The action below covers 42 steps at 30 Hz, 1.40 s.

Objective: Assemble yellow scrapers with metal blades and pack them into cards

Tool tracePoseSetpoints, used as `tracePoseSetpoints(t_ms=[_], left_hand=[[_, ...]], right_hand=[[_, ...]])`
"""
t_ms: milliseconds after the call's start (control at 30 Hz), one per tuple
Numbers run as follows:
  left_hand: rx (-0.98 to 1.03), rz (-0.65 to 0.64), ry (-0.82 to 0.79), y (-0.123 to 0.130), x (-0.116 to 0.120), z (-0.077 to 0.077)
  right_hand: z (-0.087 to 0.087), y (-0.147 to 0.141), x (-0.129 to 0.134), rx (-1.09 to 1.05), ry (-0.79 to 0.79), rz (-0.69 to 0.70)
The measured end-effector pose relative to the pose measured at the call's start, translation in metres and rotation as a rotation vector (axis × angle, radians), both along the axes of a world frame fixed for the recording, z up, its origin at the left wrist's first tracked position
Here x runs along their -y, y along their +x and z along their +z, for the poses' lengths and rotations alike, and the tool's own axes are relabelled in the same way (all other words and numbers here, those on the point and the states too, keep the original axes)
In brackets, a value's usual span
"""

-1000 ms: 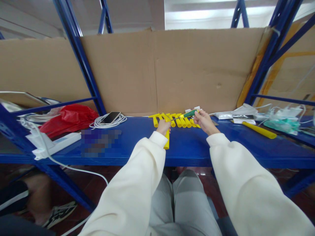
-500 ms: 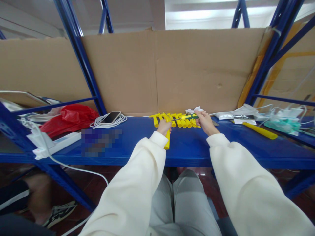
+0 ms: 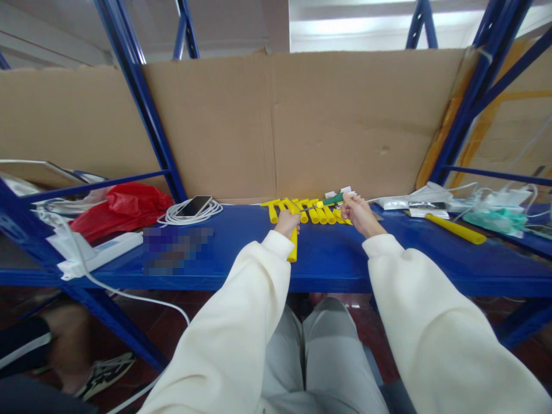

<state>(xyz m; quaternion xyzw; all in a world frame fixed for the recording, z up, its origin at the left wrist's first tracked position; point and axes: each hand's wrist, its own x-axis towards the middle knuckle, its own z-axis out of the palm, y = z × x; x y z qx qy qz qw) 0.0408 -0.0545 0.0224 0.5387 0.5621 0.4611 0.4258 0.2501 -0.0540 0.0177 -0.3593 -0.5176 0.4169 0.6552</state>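
My left hand (image 3: 286, 223) is closed around a yellow T-shaped tool (image 3: 293, 252), whose thick round handle points down towards the shelf's front edge. In my right hand (image 3: 357, 213) the fingertips pinch the end of a screwdriver (image 3: 331, 200) with a green and yellow handle. Its thin shaft points left and reaches the head of the held tool; the exact contact is too small to see. Behind my hands lies a row of several similar yellow tools (image 3: 322, 217), handles facing me, partly covered by the screwdriver and my left hand.
Both hands are over a blue shelf (image 3: 245, 247) backed by cardboard (image 3: 215, 126). To the left are a phone (image 3: 195, 206), a coiled white cable (image 3: 172, 215), a red bag (image 3: 125, 210) and a power strip (image 3: 116, 247). A yellow handle (image 3: 457, 229) and cables lie right. Someone's leg (image 3: 66, 345) shows lower left.
The screwdriver handle has turned about its axis, showing plain green where green and yellow stripes showed before. My right fingers have shifted slightly on its end; my left hand has stayed put.
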Motion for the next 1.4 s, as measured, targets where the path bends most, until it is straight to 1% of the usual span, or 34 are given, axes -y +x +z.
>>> tracePoseSetpoints(t_ms=[133,333,600,800,1033,1133,1300,1400], left_hand=[[-0.011,0.004,0.002,-0.0002,-0.0015,-0.0007],[-0.018,-0.007,-0.004,-0.0006,-0.0009,0.0002],[-0.014,-0.010,-0.010,-0.0014,-0.0012,0.0004],[-0.008,-0.005,-0.005,0.0002,-0.0008,-0.0005],[-0.006,-0.021,-0.001,0.0003,0.0005,0.0002],[-0.008,-0.014,-0.009,-0.0002,-0.0003,0.0002],[0.005,-0.002,-0.012,-0.0009,-0.0019,-0.0007],[0.010,-0.001,-0.015,-0.0011,-0.0032,-0.0018]], right_hand=[[-0.0021,0.0003,-0.0024,-0.006,-0.008,-0.061],[-0.0022,-0.0011,-0.0021,-0.009,0.003,-0.091],[0.0005,-0.0021,-0.0013,0.006,0.031,-0.028],[-0.0028,-0.0019,-0.0035,0.030,0.083,-0.175],[-0.0025,-0.0022,-0.0038,0.022,0.072,-0.190],[-0.0016,-0.0023,-0.0026,0.027,0.079,-0.160],[0.0010,-0.0040,0.0008,-0.014,0.082,-0.036],[0.0005,-0.0043,0.0006,0.013,0.078,-0.053]])
